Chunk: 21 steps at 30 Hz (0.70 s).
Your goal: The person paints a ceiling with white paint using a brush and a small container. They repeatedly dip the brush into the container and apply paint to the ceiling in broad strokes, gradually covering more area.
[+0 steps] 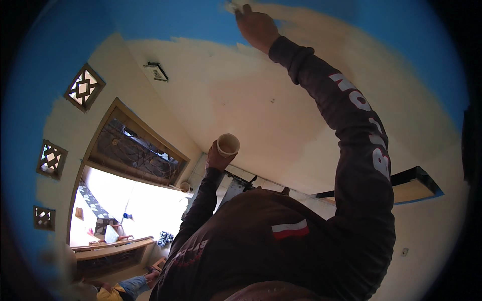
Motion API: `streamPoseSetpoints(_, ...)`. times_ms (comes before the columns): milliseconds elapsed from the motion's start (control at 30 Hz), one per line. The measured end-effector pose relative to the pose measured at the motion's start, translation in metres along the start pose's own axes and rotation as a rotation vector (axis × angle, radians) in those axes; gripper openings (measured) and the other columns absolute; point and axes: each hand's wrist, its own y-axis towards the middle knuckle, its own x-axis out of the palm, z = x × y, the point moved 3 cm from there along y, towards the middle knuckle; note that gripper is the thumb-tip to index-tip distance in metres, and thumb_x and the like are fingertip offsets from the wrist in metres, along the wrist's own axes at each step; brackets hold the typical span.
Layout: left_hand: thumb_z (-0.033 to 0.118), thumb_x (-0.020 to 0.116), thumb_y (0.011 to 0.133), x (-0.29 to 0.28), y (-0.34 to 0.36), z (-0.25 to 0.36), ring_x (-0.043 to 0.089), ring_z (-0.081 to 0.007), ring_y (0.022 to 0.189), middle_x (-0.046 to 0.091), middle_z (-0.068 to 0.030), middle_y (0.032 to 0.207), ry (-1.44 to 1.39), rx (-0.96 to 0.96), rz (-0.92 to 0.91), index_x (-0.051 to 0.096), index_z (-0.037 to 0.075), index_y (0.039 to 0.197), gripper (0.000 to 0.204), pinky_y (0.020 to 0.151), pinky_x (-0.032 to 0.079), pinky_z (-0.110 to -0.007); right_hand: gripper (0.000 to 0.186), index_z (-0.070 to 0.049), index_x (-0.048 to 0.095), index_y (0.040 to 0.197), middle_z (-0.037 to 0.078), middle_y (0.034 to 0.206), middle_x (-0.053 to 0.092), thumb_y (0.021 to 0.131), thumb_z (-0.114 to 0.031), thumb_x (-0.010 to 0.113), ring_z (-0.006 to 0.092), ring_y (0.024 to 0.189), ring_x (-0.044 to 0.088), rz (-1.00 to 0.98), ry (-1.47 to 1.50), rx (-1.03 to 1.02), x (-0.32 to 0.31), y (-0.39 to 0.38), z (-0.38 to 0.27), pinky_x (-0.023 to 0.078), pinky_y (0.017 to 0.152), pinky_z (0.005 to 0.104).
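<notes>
My right hand (257, 29) reaches up to a blue wall (165, 17) with uneven cream paint over it. Its fingers close on a small brush (231, 7), mostly hidden, whose pale tip is at a fresh cream patch along the blue. Lower down, at the centre, my left hand (219, 158) grips a pale cup (229, 143), open end toward the camera; what is inside is hard to make out.
Square vents (84, 88) line the left side, beside a wooden-framed transom (133, 143) over a bright doorway. A person (130, 286) in yellow and jeans is at the lower left. A dark-edged recess (411, 185) is at the right; a small fixture (156, 71) sits upper left.
</notes>
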Motion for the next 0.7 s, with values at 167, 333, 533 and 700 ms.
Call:
streamPoseSetpoints(167, 0.038, 0.093, 0.065, -0.002, -0.005, 0.003, 0.065, -0.0412, 0.107, 0.067, -0.0219, 0.113, 0.035, -0.04, 0.013, 0.051, 0.004, 0.127, 0.082, 0.088, 0.055, -0.051, 0.026, -0.001, 0.062, 0.112, 0.017, 0.102, 0.063, 0.089, -0.01, 0.058, 0.0291, 0.067, 0.071, -0.034, -0.035, -0.014, -0.034, -0.017, 0.031, 0.059, 0.055, 0.0393)
streamPoseSetpoints(333, 0.038, 0.092, 0.065, 0.004, -0.005, -0.007, 0.065, -0.0428, 0.105, 0.067, -0.0221, 0.112, -0.002, 0.001, 0.049, 0.052, 0.005, 0.125, 0.08, 0.086, 0.055, -0.052, 0.048, -0.008, 0.057, 0.136, 0.019, 0.11, 0.062, 0.088, -0.003, 0.055, 0.0323, 0.075, 0.071, -0.212, -0.214, 0.012, -0.092, -0.053, 0.078, 0.059, 0.06, 0.0388)
streamPoseSetpoints(533, 0.036, 0.092, 0.064, -0.002, -0.004, 0.0, 0.067, -0.0432, 0.101, 0.069, -0.0213, 0.108, 0.033, 0.035, 0.026, 0.056, 0.004, 0.121, 0.075, 0.084, 0.056, -0.052, 0.045, -0.011, 0.059, 0.135, 0.016, 0.104, 0.061, 0.091, -0.005, 0.054, 0.0311, 0.072, 0.071, -0.291, -0.312, -0.003, -0.161, -0.102, 0.135, 0.06, 0.059, 0.0399)
streamPoseSetpoints(700, 0.036, 0.092, 0.065, 0.001, -0.005, -0.003, 0.068, -0.0405, 0.103, 0.069, -0.0207, 0.109, 0.049, 0.027, 0.034, 0.058, 0.003, 0.119, 0.072, 0.087, 0.057, -0.049, 0.049, -0.017, 0.059, 0.138, 0.015, 0.108, 0.06, 0.091, -0.003, 0.054, 0.0334, 0.078, 0.07, -0.482, -0.404, 0.161, -0.212, -0.127, 0.149, 0.059, 0.064, 0.0412)
